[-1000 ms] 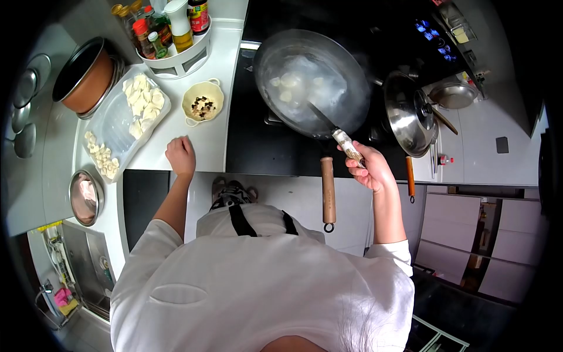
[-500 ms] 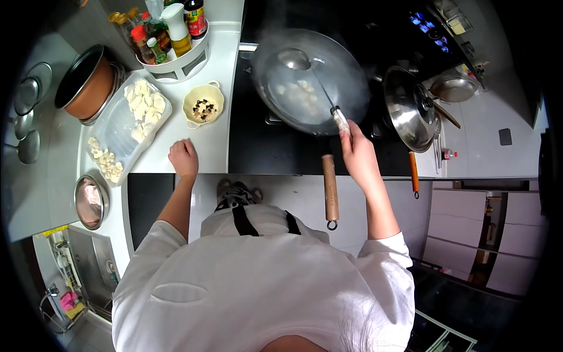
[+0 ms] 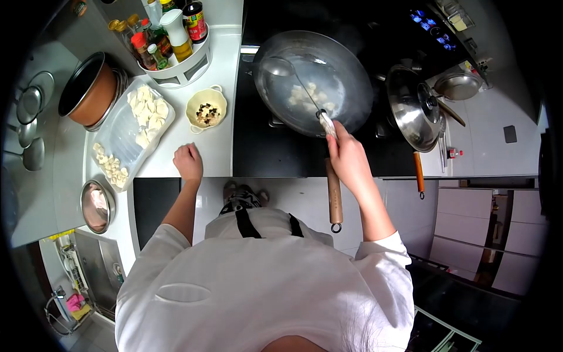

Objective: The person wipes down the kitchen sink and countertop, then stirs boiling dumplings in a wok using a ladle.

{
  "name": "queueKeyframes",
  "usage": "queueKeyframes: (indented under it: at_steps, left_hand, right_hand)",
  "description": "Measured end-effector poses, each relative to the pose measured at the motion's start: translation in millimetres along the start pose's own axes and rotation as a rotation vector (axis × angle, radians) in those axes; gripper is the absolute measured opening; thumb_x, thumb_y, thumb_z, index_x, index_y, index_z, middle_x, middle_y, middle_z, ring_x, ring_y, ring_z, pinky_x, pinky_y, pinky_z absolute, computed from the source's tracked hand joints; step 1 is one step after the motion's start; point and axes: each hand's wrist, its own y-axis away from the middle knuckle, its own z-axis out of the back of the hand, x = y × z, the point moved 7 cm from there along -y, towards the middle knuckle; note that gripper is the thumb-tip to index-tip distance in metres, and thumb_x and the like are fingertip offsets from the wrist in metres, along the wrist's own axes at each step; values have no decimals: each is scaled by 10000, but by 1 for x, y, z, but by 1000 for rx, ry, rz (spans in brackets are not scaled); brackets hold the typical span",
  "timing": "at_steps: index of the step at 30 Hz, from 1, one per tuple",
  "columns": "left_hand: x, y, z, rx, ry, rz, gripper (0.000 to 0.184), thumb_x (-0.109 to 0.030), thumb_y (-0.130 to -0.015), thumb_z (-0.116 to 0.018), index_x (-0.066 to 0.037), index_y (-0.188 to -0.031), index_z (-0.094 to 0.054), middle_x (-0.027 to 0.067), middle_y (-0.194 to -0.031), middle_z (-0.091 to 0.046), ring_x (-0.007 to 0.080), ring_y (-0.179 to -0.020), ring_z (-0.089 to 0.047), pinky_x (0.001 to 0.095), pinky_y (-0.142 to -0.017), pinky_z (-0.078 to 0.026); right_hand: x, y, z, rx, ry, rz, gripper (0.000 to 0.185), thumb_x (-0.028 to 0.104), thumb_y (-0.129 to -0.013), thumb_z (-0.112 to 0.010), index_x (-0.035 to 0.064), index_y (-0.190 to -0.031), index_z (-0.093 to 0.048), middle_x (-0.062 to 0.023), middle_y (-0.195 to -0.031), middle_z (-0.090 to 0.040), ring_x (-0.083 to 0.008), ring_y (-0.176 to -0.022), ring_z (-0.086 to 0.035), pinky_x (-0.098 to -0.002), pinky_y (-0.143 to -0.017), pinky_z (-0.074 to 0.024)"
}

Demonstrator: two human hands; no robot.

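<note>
My right hand (image 3: 350, 157) is wrapped round the pale handle of a ladle (image 3: 278, 66). Its bowl is at the left side of a wok (image 3: 355, 76) of steaming water. Whitish dumplings (image 3: 312, 97) sit clustered in the water, right of the ladle's bowl. The wok's wooden handle (image 3: 334, 196) points toward me, below my right hand. On the white counter's front edge rests my left hand (image 3: 188, 162), fingers curled closed and nothing visible in them. Beyond it stands a small yellow two-handled bowl (image 3: 216, 100) with dark and pale chopped seasonings.
Left on the counter are a plastic tray (image 3: 122, 141) of uncooked dumplings, a brown pot (image 3: 91, 91), a metal bowl (image 3: 97, 206) and a rack (image 3: 182, 73) of sauce bottles. A lidded pan (image 3: 410, 114) stands right of the wok on the black stove (image 3: 264, 155).
The ladle and my right hand have moved left within and over the wok. The dumplings in the water appear more to the right. My left hand stays at the counter edge.
</note>
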Motion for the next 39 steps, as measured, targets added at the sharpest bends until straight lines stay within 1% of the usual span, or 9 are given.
queueKeyframes:
  at_steps: [5,11,17,19,23,26,28,31,39]
  left_hand:
    - [-1,0,1,-9,21,-12,185,-193,-941,-563,-57,-829,-617,92,-850,-617,308,-856,-560,437,-747,-405]
    - [-4,0,3,-18,12,-16,185,-190,-939,-565,-56,-823,-618,93,-844,-615,310,-850,-561,439,-741,-408]
    - [-1,1,1,-15,7,-21,188,-194,-940,-564,-55,-828,-621,95,-844,-615,312,-854,-561,444,-744,-408]
    - [-1,0,1,2,4,-13,187,-197,-940,-563,-54,-835,-622,96,-850,-616,312,-859,-560,444,-750,-408]
    - [-4,1,3,16,6,-6,191,-201,-944,-558,-52,-844,-623,98,-862,-618,312,-874,-559,437,-768,-406]
    - [-2,0,2,21,13,2,198,-206,-947,-552,-51,-845,-623,99,-868,-619,313,-880,-558,436,-779,-404]
    - [-1,0,1,24,1,13,202,-209,-948,-549,-51,-847,-624,100,-871,-621,313,-883,-558,438,-783,-402]
    - [-7,-1,7,-45,29,-38,222,-193,-943,-550,-27,-806,-604,133,-831,-622,341,-825,-565,461,-727,-427]
    - [-8,-1,8,-49,26,-35,217,-194,-943,-558,-30,-806,-599,124,-832,-624,335,-823,-569,462,-722,-424]
  right_hand:
    - [-1,3,0,30,30,-5,367,154,-936,-565,-52,-1239,-544,-278,-849,-641,-437,-776,-639,-472,-689,-517]
    - [8,29,22,47,24,77,390,139,-917,-589,-47,-1257,-544,-270,-825,-642,-426,-750,-641,-464,-683,-521]
    - [4,0,4,34,78,3,384,164,-923,-585,-39,-1247,-552,-263,-825,-645,-420,-755,-644,-466,-686,-522]
    - [4,2,5,31,80,23,386,172,-924,-583,-36,-1249,-551,-260,-824,-645,-417,-755,-645,-468,-687,-522]
    - [5,24,19,58,107,78,402,174,-920,-586,-30,-1264,-542,-258,-821,-646,-414,-758,-647,-468,-690,-522]
    - [8,38,34,121,141,55,406,170,-913,-596,-21,-1268,-547,-255,-831,-648,-410,-764,-648,-464,-688,-522]
    - [7,44,44,117,122,50,405,170,-911,-602,-13,-1268,-551,-251,-839,-650,-410,-765,-647,-461,-684,-522]
    - [5,42,46,100,132,53,398,171,-908,-607,-11,-1259,-560,-246,-855,-653,-410,-764,-647,-456,-682,-526]
    - [-3,-3,6,-17,148,69,377,188,-930,-575,-33,-1236,-562,-264,-846,-651,-420,-751,-652,-463,-673,-540]
